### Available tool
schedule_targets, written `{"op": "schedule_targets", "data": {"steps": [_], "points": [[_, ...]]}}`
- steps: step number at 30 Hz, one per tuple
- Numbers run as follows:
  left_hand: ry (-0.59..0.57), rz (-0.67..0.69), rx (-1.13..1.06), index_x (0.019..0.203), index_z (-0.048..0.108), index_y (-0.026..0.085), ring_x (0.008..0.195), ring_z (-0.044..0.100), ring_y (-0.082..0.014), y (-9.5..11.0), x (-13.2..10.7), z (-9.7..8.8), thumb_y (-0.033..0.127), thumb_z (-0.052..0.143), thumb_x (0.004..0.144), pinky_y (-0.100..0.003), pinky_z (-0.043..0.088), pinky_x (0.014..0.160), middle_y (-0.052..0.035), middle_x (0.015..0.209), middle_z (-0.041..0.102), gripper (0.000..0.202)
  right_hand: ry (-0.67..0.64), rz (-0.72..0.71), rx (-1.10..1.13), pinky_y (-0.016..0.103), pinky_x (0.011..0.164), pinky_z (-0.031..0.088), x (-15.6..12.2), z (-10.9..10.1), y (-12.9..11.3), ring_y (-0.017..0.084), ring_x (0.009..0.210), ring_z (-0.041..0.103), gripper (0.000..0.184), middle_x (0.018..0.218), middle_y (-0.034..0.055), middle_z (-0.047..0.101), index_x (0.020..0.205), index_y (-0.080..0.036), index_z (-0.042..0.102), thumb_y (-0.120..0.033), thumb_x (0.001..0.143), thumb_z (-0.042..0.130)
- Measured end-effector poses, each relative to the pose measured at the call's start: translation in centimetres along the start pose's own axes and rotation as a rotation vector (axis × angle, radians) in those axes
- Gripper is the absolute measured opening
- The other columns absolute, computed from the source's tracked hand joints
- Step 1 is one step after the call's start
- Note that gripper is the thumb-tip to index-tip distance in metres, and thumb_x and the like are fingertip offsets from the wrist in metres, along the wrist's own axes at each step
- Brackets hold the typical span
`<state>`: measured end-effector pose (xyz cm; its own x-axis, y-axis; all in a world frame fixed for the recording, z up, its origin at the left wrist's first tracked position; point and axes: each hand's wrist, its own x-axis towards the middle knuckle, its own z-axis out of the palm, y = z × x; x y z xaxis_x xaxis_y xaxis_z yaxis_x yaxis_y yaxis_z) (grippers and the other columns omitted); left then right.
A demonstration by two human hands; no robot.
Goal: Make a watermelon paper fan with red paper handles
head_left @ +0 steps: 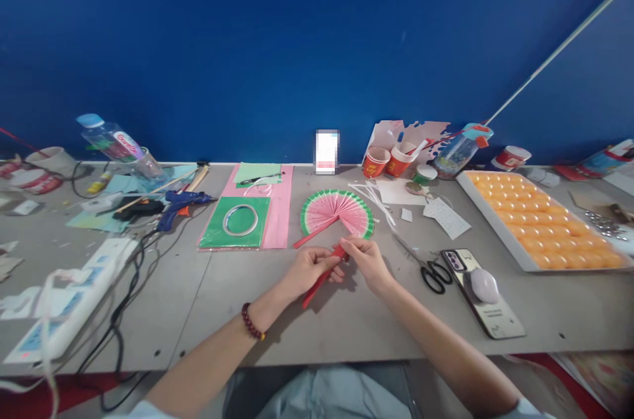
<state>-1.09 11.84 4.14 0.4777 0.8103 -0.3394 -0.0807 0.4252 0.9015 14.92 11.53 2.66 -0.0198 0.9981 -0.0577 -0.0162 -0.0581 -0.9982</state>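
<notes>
A round pleated paper fan (317,207), pink inside with a green rim like a watermelon slice, lies spread on the table just beyond my hands. One red strip (316,232) runs along its left edge. Between my hands is a second red strip (313,292), tilted toward my lower left. My left hand (312,268) is closed around its middle. The fingers of my right hand (365,260) pinch its upper end, close to the fan's lower edge. What lies under the fingertips is partly hidden.
Scissors (436,275) and a phone (488,313) with a white mouse-like object (484,285) lie to the right, before a tray of orange balls (549,224). Leftward are tape (226,221) on green paper, a blue glue gun (179,202) and a power strip (82,290) with loose cables.
</notes>
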Motion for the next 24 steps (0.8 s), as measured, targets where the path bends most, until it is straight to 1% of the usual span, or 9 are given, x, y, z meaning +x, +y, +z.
{"op": "schedule_targets", "data": {"steps": [3,5,7,10,12,14,16,20,24], "points": [[0.002,-0.012,-0.01,0.075,0.067,0.011,0.058,0.066,-0.016,-0.01,-0.03,-0.06,0.052,0.075,0.062,-0.027,0.052,0.062,-0.0057,0.064,0.071,0.043,-0.012,0.071,0.048,0.026,0.055,0.035,0.21,-0.03,0.19,0.01,0.053,0.044,0.044,0.059,0.0022,0.06,0.061,-0.015,0.07,-0.054,0.079,0.058],[0.003,-0.017,-0.01,0.074,0.067,0.011,0.058,0.066,-0.0162,-0.1,-0.03,-0.1,0.051,0.075,0.063,-0.027,0.052,0.063,-0.0062,0.065,0.071,0.042,0.013,0.082,0.069,0.025,0.054,0.035,0.39,-0.2,0.25,0.01,0.052,0.043,0.042,0.058,0.0019,0.06,0.066,-0.015,0.072,-0.054,0.076,0.06],[-0.003,-0.022,-0.017,0.073,0.067,0.011,0.058,0.066,-0.0156,-0.17,-0.01,-0.16,0.05,0.074,0.064,-0.027,0.052,0.063,-0.0064,0.065,0.071,0.04,0.047,0.083,0.104,0.025,0.054,0.035,0.5,-0.38,0.22,0.011,0.053,0.045,0.042,0.058,0.0017,0.06,0.072,-0.015,0.074,-0.055,0.075,0.062],[-0.007,-0.03,-0.045,0.074,0.066,0.011,0.057,0.066,-0.0141,-0.17,0.07,-0.33,0.048,0.075,0.065,-0.025,0.051,0.062,-0.006,0.066,0.071,0.039,0.041,0.115,0.192,0.026,0.056,0.038,0.42,-0.51,0.0,0.013,0.057,0.049,0.046,0.064,0.0041,0.063,0.075,-0.015,0.073,-0.059,0.076,0.058],[0.009,-0.031,-0.06,0.073,0.066,0.011,0.056,0.065,-0.0136,-0.09,0.13,-0.42,0.047,0.076,0.064,-0.025,0.051,0.061,-0.006,0.065,0.071,0.039,0.004,0.126,0.194,0.026,0.057,0.038,0.26,-0.48,-0.22,0.013,0.058,0.049,0.047,0.064,0.0049,0.063,0.072,-0.015,0.072,-0.059,0.077,0.057],[0.026,-0.031,-0.063,0.072,0.065,0.01,0.054,0.064,-0.0133,-0.01,0.17,-0.43,0.048,0.077,0.062,-0.025,0.051,0.06,-0.0061,0.063,0.07,0.04,-0.047,0.111,0.133,0.025,0.056,0.036,0.1,-0.38,-0.39,0.012,0.057,0.047,0.045,0.06,0.0033,0.06,0.066,-0.014,0.07,-0.056,0.078,0.059],[0.035,-0.032,-0.061,0.07,0.065,0.01,0.053,0.063,-0.0131,0.05,0.19,-0.37,0.048,0.078,0.06,-0.025,0.051,0.059,-0.0059,0.062,0.07,0.041,-0.072,0.08,0.057,0.025,0.055,0.033,-0.01,-0.26,-0.47,0.011,0.055,0.044,0.042,0.056,0.0013,0.056,0.062,-0.014,0.069,-0.052,0.077,0.062],[0.034,-0.027,-0.057,0.068,0.064,0.011,0.052,0.062,-0.0125,-0.03,0.19,-0.26,0.046,0.079,0.059,-0.024,0.05,0.057,-0.0046,0.06,0.069,0.039,-0.013,0.035,-0.019,0.025,0.054,0.031,-0.03,-0.02,-0.34,0.01,0.053,0.042,0.043,0.052,-0.0003,0.051,0.054,-0.014,0.064,-0.052,0.075,0.062],[0.059,-0.034,-0.059,0.067,0.064,0.012,0.047,0.06,-0.0111,-0.09,0.24,-0.31,0.044,0.08,0.058,-0.023,0.048,0.053,-0.0023,0.055,0.066,0.038,0.042,0.012,-0.026,0.026,0.054,0.032,0.05,0.12,-0.04,0.011,0.054,0.041,0.042,0.052,0.0001,0.051,0.054,-0.015,0.062,-0.051,0.075,0.062]]}}
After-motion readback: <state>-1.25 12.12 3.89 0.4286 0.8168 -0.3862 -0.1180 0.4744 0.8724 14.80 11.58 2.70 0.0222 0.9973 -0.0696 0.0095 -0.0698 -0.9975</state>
